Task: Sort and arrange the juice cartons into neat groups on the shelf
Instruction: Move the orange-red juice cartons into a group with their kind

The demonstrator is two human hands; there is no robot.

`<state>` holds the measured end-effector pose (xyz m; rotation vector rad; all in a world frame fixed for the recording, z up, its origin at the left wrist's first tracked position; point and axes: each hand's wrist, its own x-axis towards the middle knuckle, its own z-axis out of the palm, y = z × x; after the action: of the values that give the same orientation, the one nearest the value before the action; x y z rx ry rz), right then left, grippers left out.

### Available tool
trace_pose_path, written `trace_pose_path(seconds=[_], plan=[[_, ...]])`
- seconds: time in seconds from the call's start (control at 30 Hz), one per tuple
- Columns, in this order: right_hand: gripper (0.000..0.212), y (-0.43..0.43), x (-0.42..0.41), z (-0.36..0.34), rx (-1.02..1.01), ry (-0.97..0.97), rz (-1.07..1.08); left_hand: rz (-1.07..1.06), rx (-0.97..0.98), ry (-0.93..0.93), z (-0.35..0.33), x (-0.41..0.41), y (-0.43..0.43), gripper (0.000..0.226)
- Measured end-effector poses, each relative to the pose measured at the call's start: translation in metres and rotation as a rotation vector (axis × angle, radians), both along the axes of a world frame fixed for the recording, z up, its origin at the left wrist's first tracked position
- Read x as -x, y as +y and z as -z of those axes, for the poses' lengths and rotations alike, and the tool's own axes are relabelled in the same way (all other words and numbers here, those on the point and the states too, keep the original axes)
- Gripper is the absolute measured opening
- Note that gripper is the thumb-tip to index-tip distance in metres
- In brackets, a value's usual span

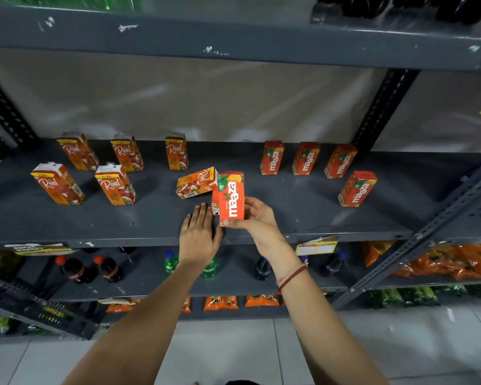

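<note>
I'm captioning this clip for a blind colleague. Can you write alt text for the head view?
The right hand holds a Maaza carton over a grey shelf, the left hand flat beside it. Real cartons stand left, one lying centre; Maaza cartons stand right.

Both bare arms stretched forward and up from the bottom of the view, converging toward mid-frame. Left hand flat, palm down, fingers together and extended, gripping nothing. Right hand raised beside it, thumb low and fingers curled round a carton held upright; red thread band on that wrist.
</note>
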<state>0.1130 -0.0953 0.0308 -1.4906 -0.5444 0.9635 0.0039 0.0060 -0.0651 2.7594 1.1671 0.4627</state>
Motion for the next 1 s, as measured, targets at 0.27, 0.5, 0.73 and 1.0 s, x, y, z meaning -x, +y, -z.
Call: trace_pose_path(seconds=[0.27,0.5,0.73,1.0], plan=[[0.067,0.001,0.001,0.002,0.015,0.003,0.007,0.006,-0.001,0.005,-0.001,0.001,-0.001,0.064],[0.059,-0.002,-0.01,0.013,0.014,0.009,0.078,-0.014,-0.01,-0.001,0.0,0.001,-0.001,0.062],[0.054,-0.019,-0.068,0.011,-0.095,-0.057,0.328,-0.016,-0.018,-0.012,0.0,0.0,-0.001,0.063],[0.054,-0.041,-0.154,0.021,0.144,-0.373,0.431,-0.022,-0.022,-0.014,0.0,-0.001,-0.001,0.061]])
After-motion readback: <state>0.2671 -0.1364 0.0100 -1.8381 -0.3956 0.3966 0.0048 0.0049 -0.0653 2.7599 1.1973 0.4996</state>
